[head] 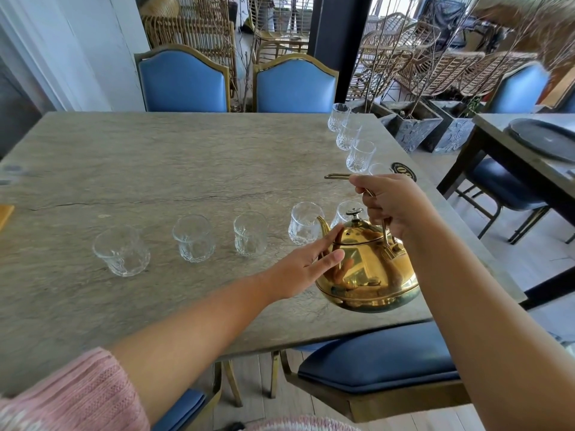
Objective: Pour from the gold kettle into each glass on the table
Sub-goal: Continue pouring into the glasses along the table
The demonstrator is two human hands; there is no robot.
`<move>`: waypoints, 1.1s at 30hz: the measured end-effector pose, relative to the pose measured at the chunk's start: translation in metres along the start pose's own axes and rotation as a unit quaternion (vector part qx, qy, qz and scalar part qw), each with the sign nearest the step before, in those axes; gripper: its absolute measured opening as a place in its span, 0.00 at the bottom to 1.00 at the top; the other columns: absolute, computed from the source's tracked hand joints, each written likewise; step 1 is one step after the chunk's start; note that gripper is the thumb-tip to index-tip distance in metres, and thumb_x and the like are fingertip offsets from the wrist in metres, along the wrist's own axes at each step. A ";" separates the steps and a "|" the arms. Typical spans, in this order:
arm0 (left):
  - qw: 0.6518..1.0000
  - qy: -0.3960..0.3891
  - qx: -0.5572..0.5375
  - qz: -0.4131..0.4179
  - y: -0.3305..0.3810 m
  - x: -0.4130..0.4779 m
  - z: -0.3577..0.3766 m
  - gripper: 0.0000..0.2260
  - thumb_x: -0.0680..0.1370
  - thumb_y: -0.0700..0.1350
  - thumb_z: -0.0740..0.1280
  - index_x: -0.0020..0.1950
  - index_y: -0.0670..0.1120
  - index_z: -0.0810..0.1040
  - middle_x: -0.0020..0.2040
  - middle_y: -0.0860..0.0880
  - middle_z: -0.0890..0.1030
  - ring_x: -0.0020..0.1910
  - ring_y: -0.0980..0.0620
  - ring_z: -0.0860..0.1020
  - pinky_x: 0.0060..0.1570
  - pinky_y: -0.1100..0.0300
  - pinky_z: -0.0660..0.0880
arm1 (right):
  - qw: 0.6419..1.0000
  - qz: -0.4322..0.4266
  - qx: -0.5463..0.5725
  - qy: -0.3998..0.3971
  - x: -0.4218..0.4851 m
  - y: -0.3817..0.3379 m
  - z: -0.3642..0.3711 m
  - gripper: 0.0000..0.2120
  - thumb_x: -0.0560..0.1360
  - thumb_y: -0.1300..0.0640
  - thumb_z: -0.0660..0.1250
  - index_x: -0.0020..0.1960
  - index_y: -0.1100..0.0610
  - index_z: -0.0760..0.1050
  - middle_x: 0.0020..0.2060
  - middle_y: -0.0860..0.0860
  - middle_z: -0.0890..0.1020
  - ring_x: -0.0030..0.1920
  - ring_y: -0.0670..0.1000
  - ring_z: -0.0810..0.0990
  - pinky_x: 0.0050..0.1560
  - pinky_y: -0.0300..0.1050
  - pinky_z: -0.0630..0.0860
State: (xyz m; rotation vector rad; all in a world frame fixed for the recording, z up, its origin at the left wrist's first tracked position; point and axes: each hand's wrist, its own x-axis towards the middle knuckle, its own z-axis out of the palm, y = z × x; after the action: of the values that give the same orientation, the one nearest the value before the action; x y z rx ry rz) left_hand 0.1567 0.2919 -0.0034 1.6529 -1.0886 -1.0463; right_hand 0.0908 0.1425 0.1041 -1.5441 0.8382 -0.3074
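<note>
The right hand [389,206] is gripping the handle of the kettle [367,265], holding it above the table [155,157]. The left hand [308,265] is lying open, fingers touching its side, spout nearing a glass [305,223].

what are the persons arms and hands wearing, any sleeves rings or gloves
Both hands, left hand and right hand, are bare: no gloves, rings or watch visible. The left arm has a pink ribbed knit sleeve pushed up above the elbow; the right forearm is uncovered.
</note>
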 end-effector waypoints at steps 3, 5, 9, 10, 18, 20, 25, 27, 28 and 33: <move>1.000 0.000 0.001 -0.003 0.001 -0.001 0.001 0.31 0.72 0.70 0.53 0.74 0.68 0.49 0.75 0.53 0.66 0.73 0.51 0.64 0.73 0.48 0.59 | 1.000 -0.001 0.000 -0.001 0.000 -0.001 0.000 0.10 0.75 0.57 0.67 0.37 0.59 0.72 0.17 0.45 0.65 0.17 0.44 0.59 0.18 0.35 0.56; 1.000 0.000 0.003 -0.002 0.002 -0.001 0.001 0.31 0.73 0.69 0.53 0.75 0.67 0.49 0.75 0.53 0.66 0.72 0.51 0.66 0.73 0.48 0.60 | 1.000 -0.001 -0.001 0.000 -0.001 -0.001 0.001 0.10 0.75 0.57 0.67 0.37 0.60 0.72 0.17 0.45 0.65 0.17 0.44 0.59 0.18 0.35 0.56; 1.000 0.002 0.010 -0.007 0.004 -0.003 0.000 0.30 0.75 0.66 0.52 0.75 0.66 0.48 0.74 0.51 0.67 0.72 0.51 0.66 0.73 0.49 0.59 | 1.000 -0.004 -0.005 -0.001 -0.002 -0.001 0.002 0.11 0.75 0.56 0.67 0.36 0.59 0.71 0.16 0.45 0.64 0.17 0.44 0.59 0.19 0.34 0.56; 1.000 0.003 0.011 -0.008 0.004 -0.003 0.000 0.29 0.75 0.66 0.52 0.75 0.66 0.48 0.74 0.51 0.68 0.72 0.50 0.66 0.73 0.49 0.59 | 1.000 -0.006 -0.006 -0.001 -0.002 0.000 0.001 0.11 0.75 0.56 0.67 0.36 0.59 0.71 0.16 0.45 0.64 0.17 0.44 0.59 0.19 0.34 0.56; 1.000 -0.003 0.012 -0.012 -0.002 -0.002 0.000 0.31 0.73 0.71 0.53 0.74 0.68 0.48 0.72 0.51 0.70 0.71 0.51 0.67 0.73 0.47 0.60 | 1.000 -0.013 -0.003 0.003 -0.005 0.003 0.001 0.12 0.75 0.56 0.67 0.36 0.58 0.71 0.17 0.45 0.64 0.17 0.44 0.58 0.18 0.34 0.56; 1.000 -0.005 0.016 -0.012 0.001 -0.004 -0.001 0.30 0.74 0.67 0.53 0.75 0.66 0.48 0.73 0.52 0.69 0.72 0.52 0.66 0.72 0.51 0.60 | 1.000 -0.019 0.007 0.007 -0.006 0.004 0.002 0.12 0.75 0.56 0.67 0.35 0.58 0.71 0.17 0.45 0.64 0.17 0.44 0.58 0.18 0.34 0.56; 0.999 -0.006 0.047 -0.009 -0.003 -0.002 -0.005 0.30 0.74 0.70 0.52 0.74 0.69 0.47 0.68 0.50 0.74 0.69 0.51 0.69 0.71 0.51 0.62 | 0.998 -0.042 0.023 0.044 -0.013 0.011 0.005 0.11 0.75 0.56 0.67 0.35 0.59 0.72 0.17 0.44 0.65 0.19 0.44 0.59 0.20 0.35 0.56; 0.998 -0.009 0.055 -0.007 -0.003 -0.002 -0.008 0.31 0.74 0.68 0.52 0.75 0.66 0.47 0.66 0.49 0.75 0.68 0.51 0.70 0.71 0.49 0.62 | 0.996 -0.051 0.040 0.062 -0.017 0.015 0.008 0.11 0.75 0.56 0.68 0.35 0.58 0.72 0.17 0.44 0.66 0.19 0.44 0.59 0.20 0.36 0.57; 0.998 -0.014 0.058 -0.004 -0.002 -0.003 -0.009 0.31 0.74 0.67 0.52 0.75 0.65 0.47 0.66 0.49 0.75 0.69 0.51 0.69 0.71 0.50 0.62 | 0.995 -0.055 0.052 0.071 -0.019 0.017 0.010 0.12 0.75 0.57 0.68 0.35 0.58 0.72 0.17 0.44 0.66 0.18 0.44 0.59 0.19 0.35 0.57; 0.996 -0.020 0.085 0.016 -0.002 -0.008 -0.014 0.28 0.77 0.63 0.52 0.76 0.64 0.48 0.77 0.53 0.59 0.71 0.56 0.61 0.68 0.56 0.60 | 0.986 -0.068 0.091 0.120 -0.028 0.027 0.015 0.14 0.73 0.57 0.68 0.32 0.56 0.69 0.17 0.44 0.64 0.19 0.44 0.58 0.20 0.36 0.57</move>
State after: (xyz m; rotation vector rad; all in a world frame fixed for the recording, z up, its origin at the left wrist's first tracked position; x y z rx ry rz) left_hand 0.1684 0.3029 0.0001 1.7481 -1.2549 -0.9927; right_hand 0.0724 0.1740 0.0836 -1.4129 0.8672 -0.6634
